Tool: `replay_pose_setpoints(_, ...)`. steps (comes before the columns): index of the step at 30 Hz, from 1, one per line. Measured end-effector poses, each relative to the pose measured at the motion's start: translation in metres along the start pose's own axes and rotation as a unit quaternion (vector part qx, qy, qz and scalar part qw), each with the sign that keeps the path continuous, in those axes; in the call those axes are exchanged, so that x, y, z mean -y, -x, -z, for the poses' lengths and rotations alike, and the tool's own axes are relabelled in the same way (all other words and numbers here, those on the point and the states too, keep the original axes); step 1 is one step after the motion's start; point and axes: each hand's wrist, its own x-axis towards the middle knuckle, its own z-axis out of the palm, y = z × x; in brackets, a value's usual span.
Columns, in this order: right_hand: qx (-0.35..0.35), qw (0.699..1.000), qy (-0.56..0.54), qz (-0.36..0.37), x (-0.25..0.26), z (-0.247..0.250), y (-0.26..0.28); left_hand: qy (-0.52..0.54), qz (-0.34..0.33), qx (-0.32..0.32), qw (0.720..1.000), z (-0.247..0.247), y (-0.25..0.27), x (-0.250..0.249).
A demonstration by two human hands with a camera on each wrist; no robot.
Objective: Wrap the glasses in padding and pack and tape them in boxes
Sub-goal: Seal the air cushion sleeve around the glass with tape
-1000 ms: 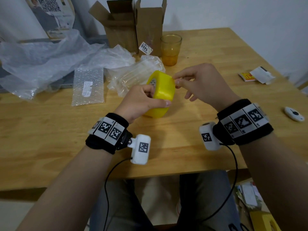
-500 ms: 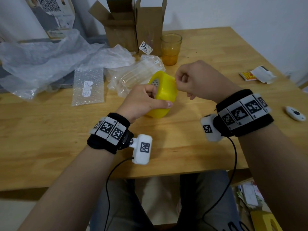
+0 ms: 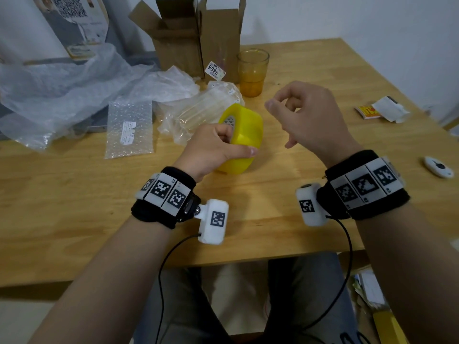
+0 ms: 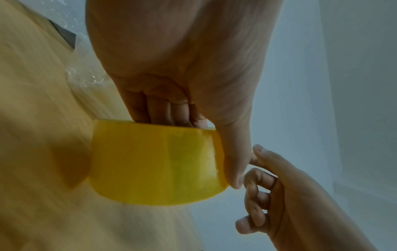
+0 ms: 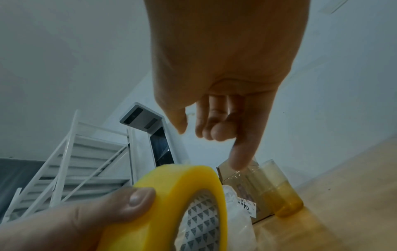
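Observation:
My left hand point(image 3: 213, 147) grips a yellow tape roll point(image 3: 244, 135), thumb on the outer face and fingers through the core; the roll is tilted just above the wooden table point(image 3: 74, 219). In the left wrist view the roll point(image 4: 154, 163) fills the middle below the left hand point(image 4: 182, 68). My right hand point(image 3: 310, 115) hovers to the right of the roll, clear of it, fingers loosely curled. Thumb and forefinger stand apart in the right wrist view point(image 5: 214, 68), with no tape seen between them. An amber glass point(image 3: 253, 70) stands behind. An air-cushion bundle point(image 3: 198, 112) lies beside the roll.
Two open cardboard boxes point(image 3: 198, 36) stand at the back. A bubble-wrap pouch point(image 3: 129, 127) and a crumpled plastic sheet point(image 3: 62, 90) cover the left. Small papers point(image 3: 382, 110) and a white device point(image 3: 438, 167) lie at the right edge.
My right hand pinched at the roll's top edge, then came off and rose to the right with its fingers loosened. The left hand keeps the roll, now tilted a little lower.

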Motion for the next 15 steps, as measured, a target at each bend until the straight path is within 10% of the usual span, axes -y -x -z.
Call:
replay_pose_setpoints(6,0.116,0.992,0.012,-0.058,-0.0039,0.0001,-0.0018,-0.010,0.001,-0.004,1.000,-0.0016,0.0002,-0.0013)
replay_pose_setpoints(15,0.094,0.992,0.071,-0.040,0.0013,-0.0030,-0.0035,-0.008,-0.009,0.002,1.000,-0.0044,0.0026,-0.0035)
